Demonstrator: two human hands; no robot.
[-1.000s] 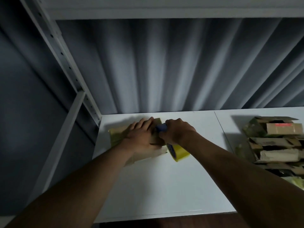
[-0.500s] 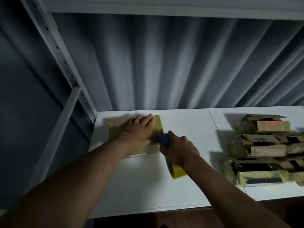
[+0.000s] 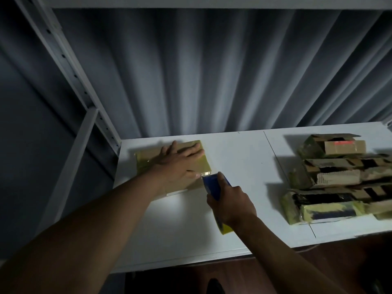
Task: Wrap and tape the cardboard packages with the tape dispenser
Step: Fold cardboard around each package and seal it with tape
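Head view: the left hand lies flat on the cardboard package at the table's 10 o'clock corner, fingers straight and slightly spread, as half a second ago. The right hand, fingers curled round the blue tape dispenser, has drawn back toward 5 o'clock from the package's near right corner, where a strip glints. Taped packages stay stacked at 3 o'clock.

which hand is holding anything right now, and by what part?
Right hand grips the tape dispenser around its blue body. Left hand holds nothing; it presses flat on the cardboard package.
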